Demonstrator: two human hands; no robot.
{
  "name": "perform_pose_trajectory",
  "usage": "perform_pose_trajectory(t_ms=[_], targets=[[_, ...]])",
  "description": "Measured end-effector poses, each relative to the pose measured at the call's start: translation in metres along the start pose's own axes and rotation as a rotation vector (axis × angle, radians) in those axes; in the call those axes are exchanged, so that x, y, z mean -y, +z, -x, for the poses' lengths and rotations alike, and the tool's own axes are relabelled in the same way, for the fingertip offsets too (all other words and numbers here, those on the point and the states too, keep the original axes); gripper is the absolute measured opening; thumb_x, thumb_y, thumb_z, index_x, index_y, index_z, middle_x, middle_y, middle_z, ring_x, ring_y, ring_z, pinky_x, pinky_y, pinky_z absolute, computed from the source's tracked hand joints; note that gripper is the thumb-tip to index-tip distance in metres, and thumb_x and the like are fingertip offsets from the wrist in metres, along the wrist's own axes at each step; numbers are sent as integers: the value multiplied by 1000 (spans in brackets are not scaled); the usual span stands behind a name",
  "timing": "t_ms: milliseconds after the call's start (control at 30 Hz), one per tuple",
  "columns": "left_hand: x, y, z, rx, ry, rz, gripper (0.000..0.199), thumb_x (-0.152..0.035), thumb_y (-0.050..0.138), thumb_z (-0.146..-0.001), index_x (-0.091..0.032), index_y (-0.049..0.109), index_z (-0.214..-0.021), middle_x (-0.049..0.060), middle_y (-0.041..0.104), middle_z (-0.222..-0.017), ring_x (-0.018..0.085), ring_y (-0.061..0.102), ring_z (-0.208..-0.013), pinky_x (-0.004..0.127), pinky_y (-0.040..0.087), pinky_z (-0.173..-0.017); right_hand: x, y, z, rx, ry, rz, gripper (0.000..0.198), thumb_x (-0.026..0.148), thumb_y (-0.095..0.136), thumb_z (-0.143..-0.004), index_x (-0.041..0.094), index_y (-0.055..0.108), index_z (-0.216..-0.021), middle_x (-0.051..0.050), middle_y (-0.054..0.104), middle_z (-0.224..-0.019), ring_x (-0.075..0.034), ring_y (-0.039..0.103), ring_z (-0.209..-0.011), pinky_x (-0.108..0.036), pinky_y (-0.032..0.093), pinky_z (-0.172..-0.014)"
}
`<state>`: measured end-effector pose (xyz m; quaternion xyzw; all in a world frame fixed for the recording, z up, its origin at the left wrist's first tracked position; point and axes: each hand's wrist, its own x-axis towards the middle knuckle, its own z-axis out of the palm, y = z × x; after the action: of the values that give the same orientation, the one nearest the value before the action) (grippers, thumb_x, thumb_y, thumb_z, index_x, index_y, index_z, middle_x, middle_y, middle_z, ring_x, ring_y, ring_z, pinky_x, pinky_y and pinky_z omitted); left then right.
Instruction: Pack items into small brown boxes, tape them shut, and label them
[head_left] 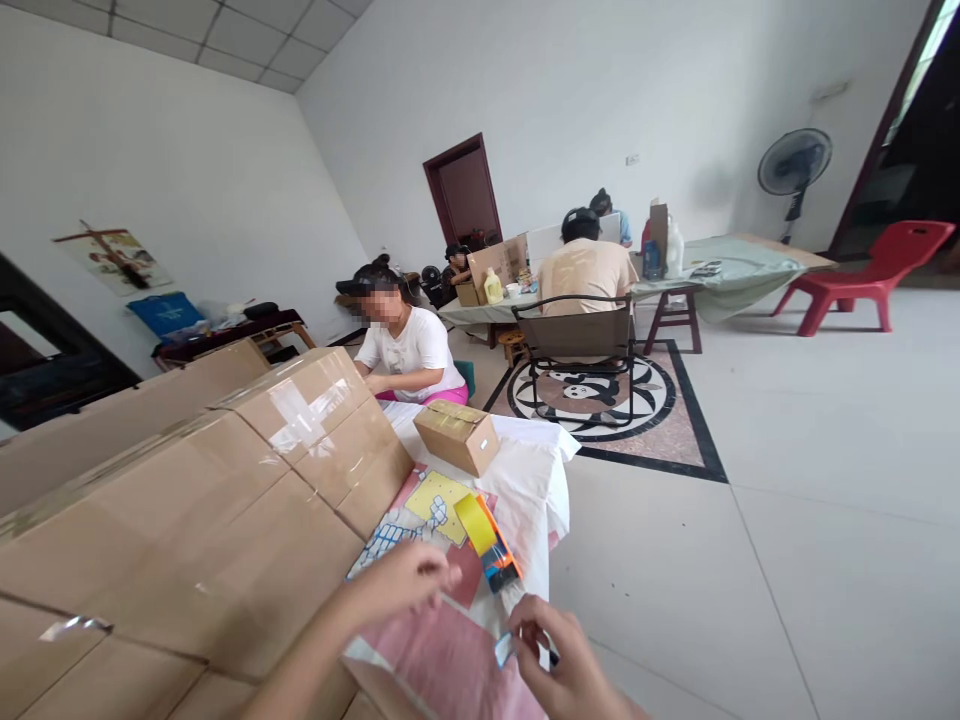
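Observation:
My left hand (405,580) is raised over the table beside the stacked cartons, its fingers curled in. Whether anything is between those fingers is hidden. Lower and to the right, my right hand (559,655) has its thumb and fingers closed on a small blue-and-white piece (503,650), too small to name. A dark end shows beneath that hand. Just beyond it lies an orange tape dispenser (501,545) with a yellow roll, and a strip of clear tape (512,597) hangs from its near end. Neither hand grips the dispenser.
Large taped cardboard cartons (180,510) fill the left side. A small closed box (457,438) sits on the cloth-covered table (525,465). Across it a person in a white shirt (411,350) sits. Farther back are other seated people, a folding chair (577,330), a red chair (870,280) and a fan (795,165).

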<state>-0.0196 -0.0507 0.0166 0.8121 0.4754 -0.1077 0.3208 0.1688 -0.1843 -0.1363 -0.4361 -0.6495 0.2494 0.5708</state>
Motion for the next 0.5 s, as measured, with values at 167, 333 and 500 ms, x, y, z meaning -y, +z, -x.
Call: perform_pose_trajectory(t_ms=[167,333,500], targets=[[-26,73,69,-126,34,220,13,-29,60,-77,-20,69,-81,-1,74,-78,15,69,-73,22,45,-64,30,10,-2,74,-120,-96,26,5,53,-81,26,54,-97,2,57,-77,-11,52,-66,-21,43,-63],[-21,96,94,-289,4,200,21,-30,50,-85,-21,56,-67,-1,67,-64,14,64,-61,22,41,-59,52,13,-4,152,-97,-176,26,10,62,-83,25,57,-103,1,57,-80,-12,50,-67,-23,42,-63],[-16,115,112,-393,56,51,22,-28,48,-88,-22,59,-70,1,70,-69,13,62,-64,21,39,-59,56,21,0,205,-39,-342,10,20,67,-86,21,63,-94,-1,56,-85,-10,49,-66,-22,37,-57]])
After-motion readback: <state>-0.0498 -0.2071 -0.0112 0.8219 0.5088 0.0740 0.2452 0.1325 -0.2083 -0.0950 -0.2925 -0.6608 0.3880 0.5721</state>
